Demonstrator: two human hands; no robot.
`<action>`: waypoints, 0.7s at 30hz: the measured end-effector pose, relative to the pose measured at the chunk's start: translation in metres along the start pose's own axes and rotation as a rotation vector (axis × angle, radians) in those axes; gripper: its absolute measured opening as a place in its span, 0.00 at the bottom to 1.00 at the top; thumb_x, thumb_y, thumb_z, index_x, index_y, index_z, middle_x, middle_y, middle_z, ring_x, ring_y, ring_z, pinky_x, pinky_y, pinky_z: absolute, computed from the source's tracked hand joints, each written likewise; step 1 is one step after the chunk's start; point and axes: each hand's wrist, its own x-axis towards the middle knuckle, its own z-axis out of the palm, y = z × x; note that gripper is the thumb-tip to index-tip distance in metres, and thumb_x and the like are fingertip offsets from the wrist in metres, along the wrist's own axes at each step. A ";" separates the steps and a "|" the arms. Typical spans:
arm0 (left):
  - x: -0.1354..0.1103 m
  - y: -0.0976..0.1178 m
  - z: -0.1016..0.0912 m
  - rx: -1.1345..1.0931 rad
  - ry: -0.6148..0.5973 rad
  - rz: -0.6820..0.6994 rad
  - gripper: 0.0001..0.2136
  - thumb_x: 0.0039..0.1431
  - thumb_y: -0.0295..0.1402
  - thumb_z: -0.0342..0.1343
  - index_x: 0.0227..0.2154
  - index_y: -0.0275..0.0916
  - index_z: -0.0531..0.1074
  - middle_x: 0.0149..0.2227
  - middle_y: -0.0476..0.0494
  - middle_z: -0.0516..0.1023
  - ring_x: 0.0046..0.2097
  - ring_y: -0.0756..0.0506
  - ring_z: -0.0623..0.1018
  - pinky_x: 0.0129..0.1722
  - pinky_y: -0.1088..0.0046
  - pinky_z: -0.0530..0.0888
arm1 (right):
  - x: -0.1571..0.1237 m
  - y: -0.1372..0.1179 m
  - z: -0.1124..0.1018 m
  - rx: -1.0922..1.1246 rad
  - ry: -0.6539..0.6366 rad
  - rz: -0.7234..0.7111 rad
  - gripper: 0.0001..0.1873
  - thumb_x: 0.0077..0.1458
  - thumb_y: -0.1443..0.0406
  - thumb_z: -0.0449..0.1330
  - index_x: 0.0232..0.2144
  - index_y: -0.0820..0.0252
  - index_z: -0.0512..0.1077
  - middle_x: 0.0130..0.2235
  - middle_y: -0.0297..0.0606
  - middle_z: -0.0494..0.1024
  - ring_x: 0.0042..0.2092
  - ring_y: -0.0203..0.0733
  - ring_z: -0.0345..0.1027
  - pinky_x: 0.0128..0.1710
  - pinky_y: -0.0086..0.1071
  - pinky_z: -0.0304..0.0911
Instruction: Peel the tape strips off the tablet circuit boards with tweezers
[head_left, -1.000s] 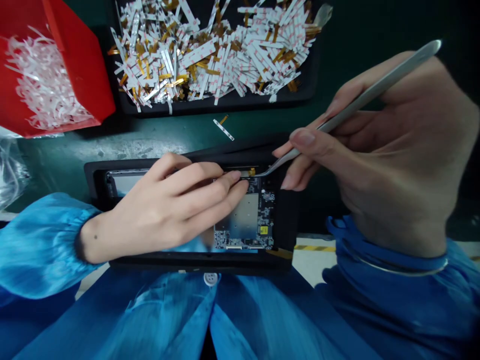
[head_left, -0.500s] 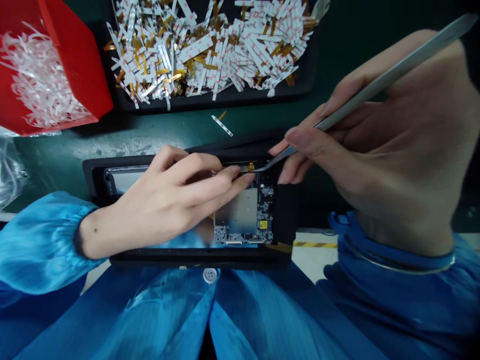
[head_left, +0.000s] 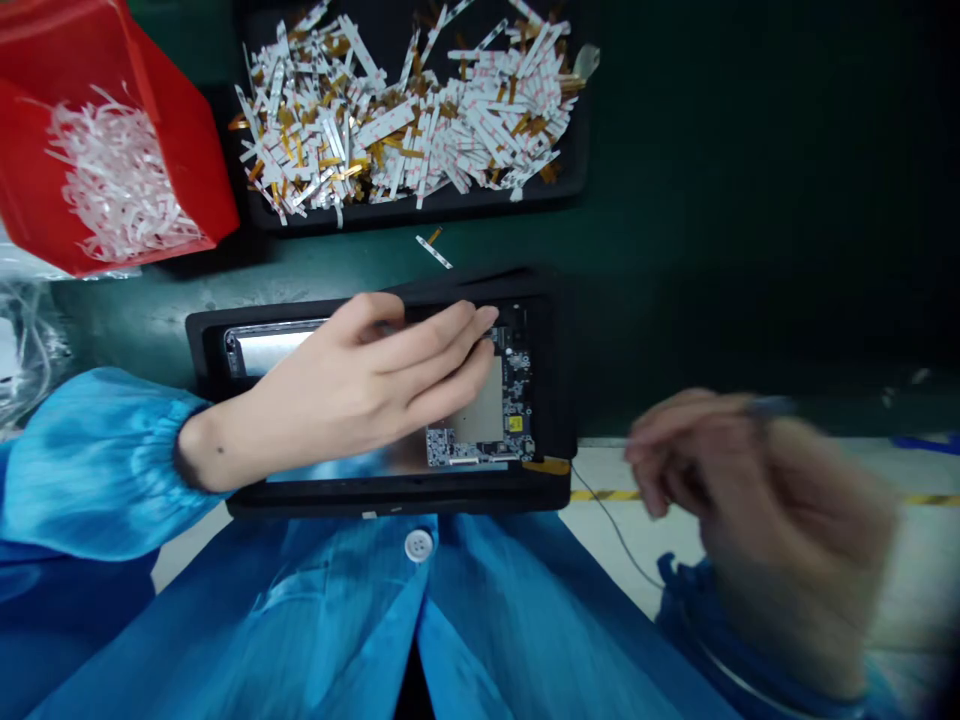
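My left hand lies flat on an opened device in a black holder, its fingers stretched over the top edge of the circuit board. A shiny metal plate shows at the device's left end. My right hand is off to the lower right, away from the holder and blurred by motion. Its fingers look curled round the tweezers, which appear only as a faint grey streak.
A black tray piled with white and orange flex strips stands behind the holder. One loose strip lies between them. A red bin with white shreds sits at the back left. Clear plastic lies at the left edge.
My right hand has pulled the tweezers off the board's top edge and swung down and to the right. My left hand stays on the device, fingers now flatter.
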 end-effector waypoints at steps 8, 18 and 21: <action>-0.002 -0.002 0.005 -0.277 0.079 -0.285 0.13 0.71 0.28 0.46 0.54 0.41 0.66 0.50 0.45 0.80 0.54 0.43 0.76 0.43 0.62 0.71 | -0.052 -0.003 0.035 -0.219 0.114 0.012 0.10 0.54 0.64 0.68 0.37 0.56 0.71 0.33 0.34 0.76 0.24 0.34 0.70 0.18 0.28 0.68; 0.025 -0.010 0.010 -0.379 -0.013 -0.430 0.07 0.70 0.32 0.47 0.46 0.38 0.67 0.39 0.46 0.80 0.46 0.42 0.72 0.42 0.58 0.70 | -0.054 0.001 0.051 -0.239 0.295 -0.168 0.10 0.51 0.73 0.68 0.33 0.55 0.74 0.33 0.35 0.74 0.31 0.38 0.73 0.25 0.32 0.71; 0.033 -0.004 0.008 -0.222 -0.089 -0.400 0.11 0.71 0.29 0.41 0.46 0.35 0.68 0.38 0.42 0.78 0.46 0.41 0.72 0.42 0.58 0.71 | -0.052 0.005 0.056 -0.209 0.312 -0.278 0.12 0.49 0.74 0.69 0.34 0.55 0.75 0.32 0.33 0.74 0.29 0.36 0.70 0.22 0.31 0.69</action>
